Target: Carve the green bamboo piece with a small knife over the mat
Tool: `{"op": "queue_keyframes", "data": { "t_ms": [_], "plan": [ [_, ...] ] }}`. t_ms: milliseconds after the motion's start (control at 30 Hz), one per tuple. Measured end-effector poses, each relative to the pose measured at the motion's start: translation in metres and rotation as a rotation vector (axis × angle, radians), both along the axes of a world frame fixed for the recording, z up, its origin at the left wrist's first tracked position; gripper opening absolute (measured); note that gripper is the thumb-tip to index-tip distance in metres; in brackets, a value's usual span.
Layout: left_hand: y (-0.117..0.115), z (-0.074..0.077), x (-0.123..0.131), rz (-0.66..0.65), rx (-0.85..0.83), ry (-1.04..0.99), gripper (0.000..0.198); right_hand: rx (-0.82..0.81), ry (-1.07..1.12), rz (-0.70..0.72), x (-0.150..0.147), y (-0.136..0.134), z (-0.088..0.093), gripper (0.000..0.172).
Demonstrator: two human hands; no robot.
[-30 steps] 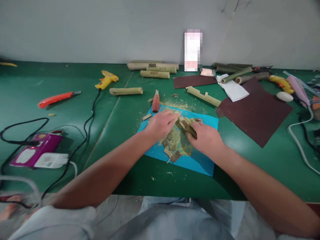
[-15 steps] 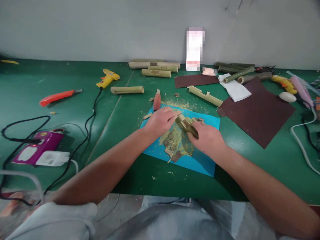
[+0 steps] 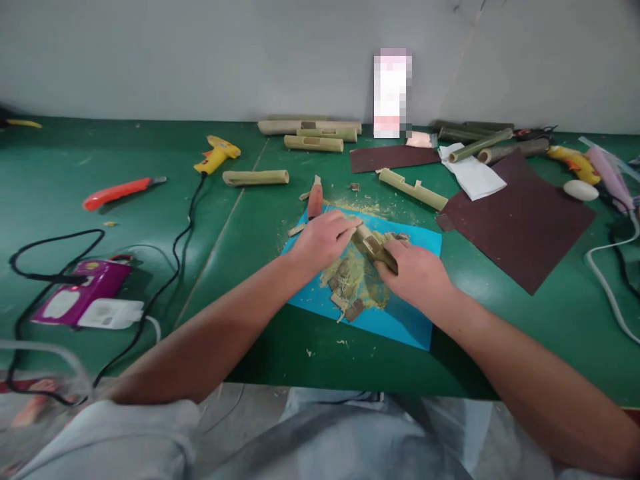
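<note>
A short bamboo tube (image 3: 371,243) with a rectangular slot cut in its side is held at a slant over a blue sheet (image 3: 411,329). My right hand (image 3: 413,267) is wrapped round its near end. At the far end my left hand (image 3: 325,239) is closed, fingers pressed to the tube; whether they pinch anything else is hidden. Bamboo shavings and chips (image 3: 350,283) lie heaped on the sheet below. Just beyond my left hand rests a red-handled blade tool (image 3: 315,199), its tip pointing away.
Cut bamboo tubes (image 3: 314,143) lie along the wall, and another slotted tube (image 3: 413,190) lies nearer. Brown sandpaper sheets (image 3: 520,230) spread right. At left are a red utility knife (image 3: 120,193), a yellow glue gun (image 3: 219,157) and a purple power strip (image 3: 83,293) with trailing cords.
The view has shifted very slightly. Both hands keep their places on the bamboo tube, with hardly any visible movement.
</note>
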State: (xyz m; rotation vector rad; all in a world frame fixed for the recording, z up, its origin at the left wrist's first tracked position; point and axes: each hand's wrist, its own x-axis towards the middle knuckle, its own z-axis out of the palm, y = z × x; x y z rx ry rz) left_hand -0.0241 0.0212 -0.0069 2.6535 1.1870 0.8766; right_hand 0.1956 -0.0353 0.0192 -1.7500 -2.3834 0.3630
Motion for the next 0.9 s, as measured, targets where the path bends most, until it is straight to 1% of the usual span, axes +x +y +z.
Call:
{"op": "queue_keyframes", "data": {
  "t_ms": [133, 233, 333, 467, 567, 700, 800, 900],
  "plan": [
    [-0.0004, 0.0002, -0.0013, -0.035, -0.017, -0.001, 0.034, -0.003, -0.003, 0.006, 0.0000, -0.0004, 0.0000, 0.020],
    [-0.0010, 0.0008, -0.0021, -0.003, -0.004, 0.005, 0.035, 0.008, -0.010, 0.016, 0.0000, -0.0004, -0.0004, 0.020],
    [-0.0014, 0.0007, -0.0013, -0.022, -0.032, 0.032, 0.035, 0.005, -0.009, 0.025, 0.0000, -0.0002, -0.0005, 0.021],
    [-0.0008, -0.0002, 0.0005, 0.029, -0.020, 0.000, 0.034, 0.013, -0.016, 0.019, 0.0001, 0.0000, -0.0004, 0.022],
    [-0.0009, 0.0000, 0.0005, -0.024, -0.047, 0.027, 0.035, 0.006, -0.019, 0.012, 0.0004, -0.0001, -0.0001, 0.022],
    [-0.0004, 0.0007, -0.0010, 0.024, -0.007, 0.011, 0.034, 0.013, -0.019, 0.014, 0.0009, -0.0007, 0.0007, 0.021],
    [0.0004, 0.0001, -0.0012, -0.012, -0.018, 0.033, 0.036, 0.006, -0.022, 0.017, 0.0008, -0.0010, 0.0010, 0.021],
    [0.0013, -0.0011, -0.0006, 0.039, 0.004, 0.044, 0.036, 0.016, -0.029, 0.022, 0.0004, -0.0007, 0.0010, 0.021]
  ]
}}
